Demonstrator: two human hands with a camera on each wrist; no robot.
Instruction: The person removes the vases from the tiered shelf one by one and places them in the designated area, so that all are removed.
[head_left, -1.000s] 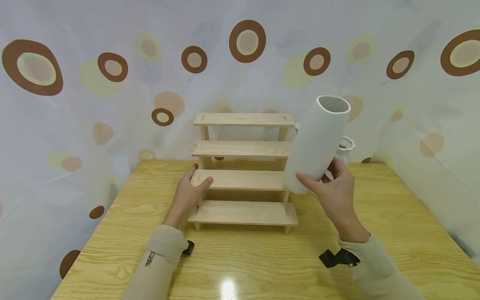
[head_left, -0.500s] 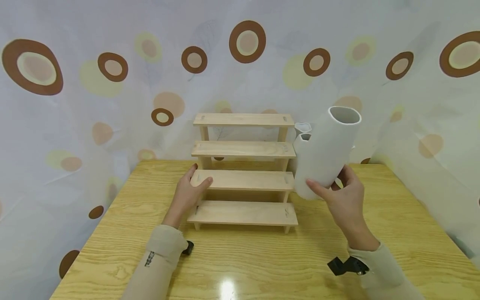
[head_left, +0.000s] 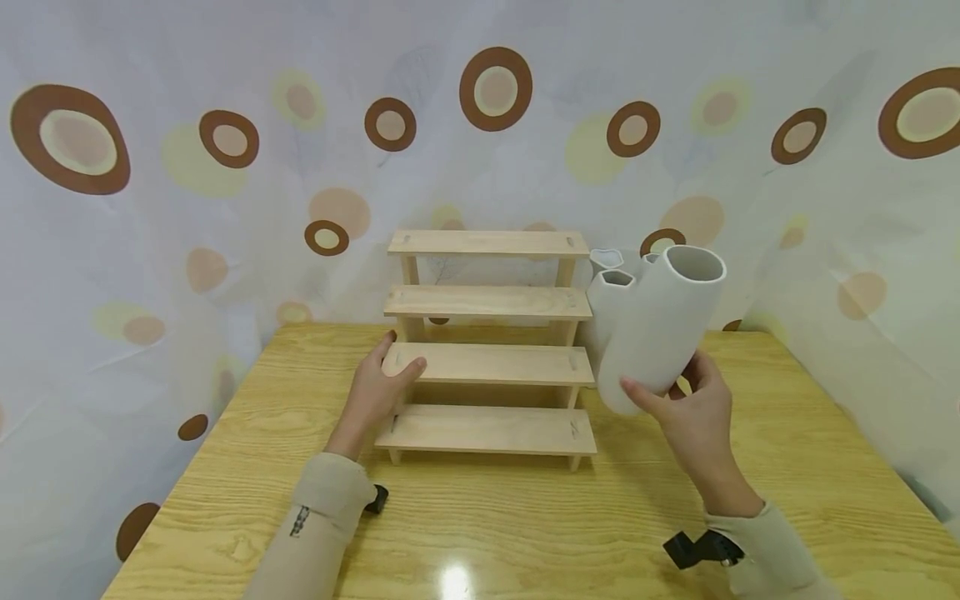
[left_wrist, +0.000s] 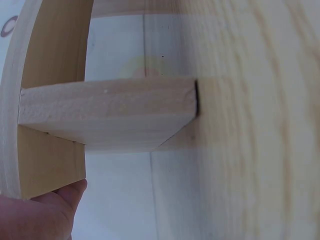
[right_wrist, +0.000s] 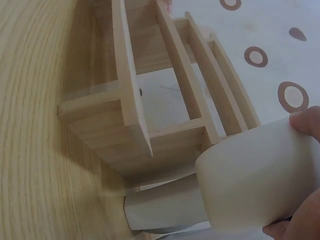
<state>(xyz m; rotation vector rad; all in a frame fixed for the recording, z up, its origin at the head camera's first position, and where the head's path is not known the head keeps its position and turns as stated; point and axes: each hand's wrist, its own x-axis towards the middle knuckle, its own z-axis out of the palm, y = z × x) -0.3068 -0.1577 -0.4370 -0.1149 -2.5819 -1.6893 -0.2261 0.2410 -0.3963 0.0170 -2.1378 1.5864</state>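
Note:
A wooden four-step display stand (head_left: 487,364) rises on the table, its shelves bare. At the left end of its second shelf from the bottom, my left hand (head_left: 372,390) grips the board, thumb on top. In the left wrist view its fingers (left_wrist: 70,197) curl by the board's end. My right hand (head_left: 699,417) holds a tall white vase (head_left: 660,337) low on its side, just right of the stand. The vase tilts, mouth up and to the right. In the right wrist view, the vase's base (right_wrist: 250,175) hangs off the table near the stand's side.
More white vases stand behind the held one: one with an angular mouth (head_left: 611,292), another with a wavy rim (head_left: 606,258), and a mostly hidden one. The wood-grain table (head_left: 300,467) meets a patterned cloth backdrop (head_left: 225,275) behind and at both sides.
My right hand has lowered the white vase and shifted it slightly right, uncovering vases behind it near the stand. My left hand stays on the same shelf.

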